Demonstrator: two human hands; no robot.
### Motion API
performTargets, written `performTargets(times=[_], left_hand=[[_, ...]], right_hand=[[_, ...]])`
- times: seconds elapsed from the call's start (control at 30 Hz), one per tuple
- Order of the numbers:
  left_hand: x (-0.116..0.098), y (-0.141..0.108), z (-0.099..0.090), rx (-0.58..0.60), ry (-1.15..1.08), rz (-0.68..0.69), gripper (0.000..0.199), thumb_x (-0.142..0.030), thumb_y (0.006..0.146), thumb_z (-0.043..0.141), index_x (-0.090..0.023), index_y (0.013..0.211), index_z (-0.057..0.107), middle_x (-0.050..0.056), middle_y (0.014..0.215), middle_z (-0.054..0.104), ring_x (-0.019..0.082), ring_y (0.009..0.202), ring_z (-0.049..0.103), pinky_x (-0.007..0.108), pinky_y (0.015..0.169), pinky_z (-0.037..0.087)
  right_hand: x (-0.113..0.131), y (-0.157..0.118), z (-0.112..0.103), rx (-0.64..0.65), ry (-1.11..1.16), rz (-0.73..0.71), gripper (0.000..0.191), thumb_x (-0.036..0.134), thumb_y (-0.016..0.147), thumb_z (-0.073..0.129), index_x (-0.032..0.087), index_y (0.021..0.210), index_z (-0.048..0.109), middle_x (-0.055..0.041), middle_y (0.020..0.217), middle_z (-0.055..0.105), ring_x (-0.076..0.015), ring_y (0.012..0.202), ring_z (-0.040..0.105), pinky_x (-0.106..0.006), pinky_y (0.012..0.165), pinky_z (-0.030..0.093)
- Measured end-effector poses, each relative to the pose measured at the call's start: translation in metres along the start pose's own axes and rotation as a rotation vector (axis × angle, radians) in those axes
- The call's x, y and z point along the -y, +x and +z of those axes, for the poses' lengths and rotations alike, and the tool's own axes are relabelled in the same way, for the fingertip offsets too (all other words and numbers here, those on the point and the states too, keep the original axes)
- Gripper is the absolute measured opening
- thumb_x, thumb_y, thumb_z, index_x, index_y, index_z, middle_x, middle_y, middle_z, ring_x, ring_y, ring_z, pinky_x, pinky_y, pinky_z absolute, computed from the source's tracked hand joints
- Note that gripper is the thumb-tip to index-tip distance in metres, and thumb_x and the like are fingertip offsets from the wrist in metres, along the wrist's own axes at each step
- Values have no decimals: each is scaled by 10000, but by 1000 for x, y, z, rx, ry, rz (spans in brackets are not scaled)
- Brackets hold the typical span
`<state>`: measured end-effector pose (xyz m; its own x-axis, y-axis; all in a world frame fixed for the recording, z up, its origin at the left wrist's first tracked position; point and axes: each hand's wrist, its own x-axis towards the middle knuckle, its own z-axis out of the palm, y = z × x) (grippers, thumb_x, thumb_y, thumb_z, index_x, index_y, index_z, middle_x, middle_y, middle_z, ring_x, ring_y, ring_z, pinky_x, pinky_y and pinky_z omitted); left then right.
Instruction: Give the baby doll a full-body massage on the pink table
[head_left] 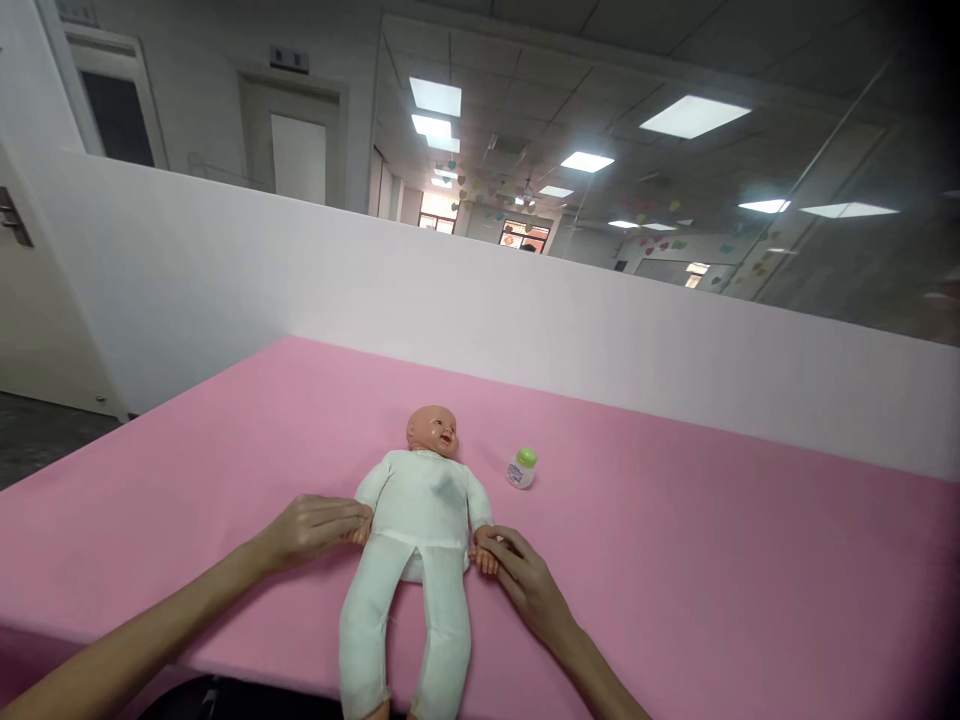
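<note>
A baby doll (420, 500) with a white cloth body lies on its back on the pink table (637, 560), head away from me and legs toward me. My left hand (311, 530) has its fingers closed on the doll's hand at the picture's left. On the other side, my right hand (525, 580) grips the doll's other wrist and hand between thumb and fingers. A small bottle (521, 468) with a green cap and clear body stands to the right of the doll's head, touched by neither hand.
A low white wall (487, 320) runs along the table's far edge, with a glass pane above it. At the far left is a door (45, 280) with a handle. Something black (225, 700) shows below the table's near edge.
</note>
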<state>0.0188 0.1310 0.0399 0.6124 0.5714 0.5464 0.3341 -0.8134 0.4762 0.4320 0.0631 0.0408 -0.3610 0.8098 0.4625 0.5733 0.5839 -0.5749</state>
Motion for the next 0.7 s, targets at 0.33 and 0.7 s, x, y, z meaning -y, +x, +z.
performTargets(times=[0.33,0.7], left_hand=[[36,142,-2,-682,-592,-616,392,-477,727,839,-163,960,806,123,1039,798,292,999,727,378,873,576],[115,164,43,-530,-579,-1072,344,-350,551,909,-195,516,605,29,460,605,200,498,599,298,469,418]], right_hand=[[-13,155,-10,-426,117,291,339,478,905,599,179,909,758,-109,1003,757,-259,969,682,-342,875,508],[-82,206,25,-259,118,744,351,379,710,682,233,468,474,30,422,451,-146,549,487,-259,491,318]])
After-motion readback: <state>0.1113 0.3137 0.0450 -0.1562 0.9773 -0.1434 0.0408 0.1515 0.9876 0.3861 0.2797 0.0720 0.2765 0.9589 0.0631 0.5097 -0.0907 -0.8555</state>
